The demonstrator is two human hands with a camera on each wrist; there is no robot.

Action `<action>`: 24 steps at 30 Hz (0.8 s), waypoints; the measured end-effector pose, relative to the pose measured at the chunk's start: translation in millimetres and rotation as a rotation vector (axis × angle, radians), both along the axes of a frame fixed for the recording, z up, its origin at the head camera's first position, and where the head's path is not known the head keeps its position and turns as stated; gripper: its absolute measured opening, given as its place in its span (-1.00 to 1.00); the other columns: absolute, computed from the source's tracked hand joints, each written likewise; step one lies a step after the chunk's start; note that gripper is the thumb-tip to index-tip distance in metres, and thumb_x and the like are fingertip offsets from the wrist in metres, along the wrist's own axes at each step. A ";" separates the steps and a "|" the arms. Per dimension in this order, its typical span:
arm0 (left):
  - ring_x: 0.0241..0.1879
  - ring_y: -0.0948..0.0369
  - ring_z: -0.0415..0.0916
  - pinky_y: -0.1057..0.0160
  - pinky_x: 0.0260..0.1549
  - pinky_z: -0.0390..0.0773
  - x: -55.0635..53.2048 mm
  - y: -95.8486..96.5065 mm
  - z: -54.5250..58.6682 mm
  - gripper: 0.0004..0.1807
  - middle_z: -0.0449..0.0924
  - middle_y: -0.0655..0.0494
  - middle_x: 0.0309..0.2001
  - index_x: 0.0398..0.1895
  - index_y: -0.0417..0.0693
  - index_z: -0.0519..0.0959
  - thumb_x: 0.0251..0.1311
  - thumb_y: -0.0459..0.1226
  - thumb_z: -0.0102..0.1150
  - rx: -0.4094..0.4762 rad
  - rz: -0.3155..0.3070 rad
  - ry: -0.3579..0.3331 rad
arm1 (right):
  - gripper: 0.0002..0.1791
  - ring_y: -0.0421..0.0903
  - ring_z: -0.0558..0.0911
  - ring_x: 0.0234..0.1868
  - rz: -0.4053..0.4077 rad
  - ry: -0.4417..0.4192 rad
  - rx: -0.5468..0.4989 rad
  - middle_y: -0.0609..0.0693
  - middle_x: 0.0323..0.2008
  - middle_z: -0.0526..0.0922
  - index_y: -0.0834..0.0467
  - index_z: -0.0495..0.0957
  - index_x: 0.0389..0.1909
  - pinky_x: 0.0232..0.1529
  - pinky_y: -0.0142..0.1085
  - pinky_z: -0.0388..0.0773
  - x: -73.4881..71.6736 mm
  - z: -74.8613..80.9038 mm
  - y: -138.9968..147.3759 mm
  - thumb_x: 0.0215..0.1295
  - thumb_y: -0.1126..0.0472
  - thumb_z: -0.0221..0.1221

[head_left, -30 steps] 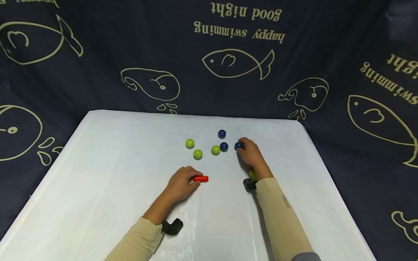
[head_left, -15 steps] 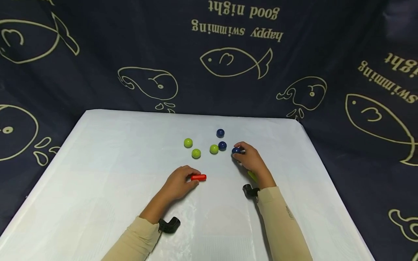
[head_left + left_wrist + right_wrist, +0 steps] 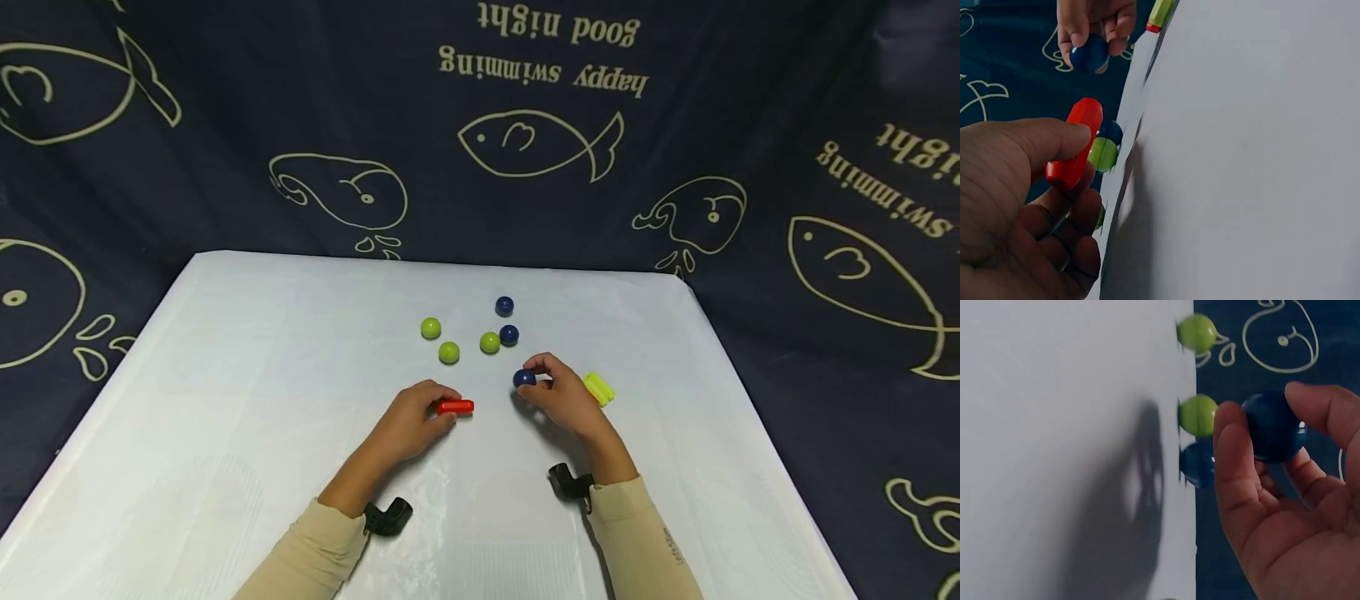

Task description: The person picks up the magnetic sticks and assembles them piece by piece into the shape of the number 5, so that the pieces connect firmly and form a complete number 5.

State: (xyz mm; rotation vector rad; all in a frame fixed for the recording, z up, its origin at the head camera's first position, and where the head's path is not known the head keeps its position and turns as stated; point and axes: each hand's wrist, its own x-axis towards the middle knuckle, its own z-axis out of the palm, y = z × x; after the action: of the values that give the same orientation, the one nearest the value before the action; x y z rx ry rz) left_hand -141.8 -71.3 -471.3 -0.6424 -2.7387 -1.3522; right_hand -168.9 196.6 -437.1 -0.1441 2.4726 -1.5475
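My left hand (image 3: 408,422) pinches a short red faceted bar (image 3: 456,407) between thumb and fingers; the left wrist view shows the red bar (image 3: 1075,144) tilted, thumb along its side. In my right hand (image 3: 562,398) a glossy dark blue ball (image 3: 524,379) is held between thumb and fingertips. The right wrist view has this blue ball (image 3: 1274,427) raised off the table, with the hand's shadow on the white surface. Just behind the right hand lies a yellow-green ridged block (image 3: 599,388), with a bit of red showing at its lower edge.
Two more blue balls (image 3: 505,306) and several lime-green balls (image 3: 449,352) lie toward the table's far middle. One green ball (image 3: 490,342) sits against a blue ball (image 3: 509,335). A dark curtain with fish drawings (image 3: 540,143) hangs behind the white table (image 3: 300,333).
My right hand has brought the blue ball toward me and leftward, nearer the red bar. The yellow-green block has come into fuller view. The left hand stays about where it was.
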 end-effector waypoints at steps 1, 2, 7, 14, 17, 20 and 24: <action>-0.18 0.21 0.52 0.11 -0.10 0.51 0.1 0.3 0.2 -0.73 0.62 0.17 -0.18 -0.06 -0.08 0.68 0.14 -0.38 0.36 0.003 -0.003 0.010 | -0.62 -0.10 0.55 -0.33 0.010 -0.002 -0.005 0.10 -0.02 0.55 0.17 0.47 0.08 -0.41 -0.32 0.42 3.2 -1.1 -2.0 0.27 0.28 0.30; -0.18 0.21 0.52 0.12 -0.10 0.51 0.3 0.7 0.5 -0.73 0.62 0.18 -0.18 -0.06 -0.08 0.68 0.14 -0.38 0.36 0.005 -0.008 0.016 | -0.62 -0.10 0.55 -0.34 0.020 -0.001 -0.009 0.09 -0.03 0.54 0.18 0.48 0.08 -0.41 -0.33 0.42 5.9 -2.6 -3.6 0.27 0.28 0.30; -0.18 0.23 0.51 0.13 -0.10 0.50 1.2 2.3 0.7 -0.72 0.61 0.21 -0.19 -0.05 -0.05 0.67 0.14 -0.38 0.35 0.024 -0.032 0.021 | -0.66 -0.10 0.54 -0.36 0.081 -0.010 -0.023 0.07 -0.18 0.59 0.17 0.51 0.04 -0.36 -0.33 0.45 14.8 -10.3 -9.7 0.27 0.29 0.30; -0.19 0.25 0.52 0.15 -0.09 0.50 1.6 3.6 -0.7 -0.72 0.60 0.23 -0.21 -0.05 -0.02 0.67 0.14 -0.38 0.34 0.042 -0.067 0.029 | -0.68 -0.13 0.48 -0.43 0.202 -0.032 -0.052 0.01 -0.41 0.57 0.16 0.48 0.01 -0.47 -0.37 0.38 20.6 -17.4 -16.6 0.28 0.30 0.29; -0.21 0.25 0.52 0.15 -0.10 0.51 2.8 3.8 -0.2 -0.72 0.59 0.23 -0.23 -0.06 -0.03 0.68 0.13 -0.39 0.34 0.046 -0.075 0.041 | -0.69 -0.15 0.50 -0.42 0.240 -0.025 -0.064 0.01 -0.39 0.59 0.17 0.47 0.00 -0.46 -0.37 0.40 21.8 -18.2 -20.0 0.27 0.31 0.29; -0.21 0.25 0.52 0.16 -0.11 0.51 3.5 4.8 -0.1 -0.72 0.60 0.22 -0.23 -0.07 -0.04 0.68 0.12 -0.39 0.34 0.055 -0.086 0.052 | -0.69 -0.15 0.51 -0.41 0.253 -0.020 -0.066 0.00 -0.37 0.60 0.17 0.46 -0.01 -0.44 -0.38 0.41 22.2 -19.4 -21.9 0.27 0.31 0.29; -0.20 0.26 0.52 0.17 -0.11 0.51 4.0 6.9 -0.8 -0.72 0.60 0.21 -0.22 -0.07 -0.04 0.68 0.12 -0.41 0.35 0.065 -0.101 0.052 | -0.70 -0.15 0.47 -0.43 0.253 -0.021 -0.056 0.00 -0.40 0.57 0.17 0.47 -0.02 -0.45 -0.38 0.38 21.7 -21.5 -22.3 0.27 0.31 0.30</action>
State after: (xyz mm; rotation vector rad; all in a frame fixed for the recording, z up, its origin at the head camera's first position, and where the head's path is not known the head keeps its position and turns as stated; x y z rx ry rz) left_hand -137.8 -64.5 -472.1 -0.8093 -2.6434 -1.4167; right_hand -147.2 174.3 -458.6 -0.4301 2.2915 -1.5016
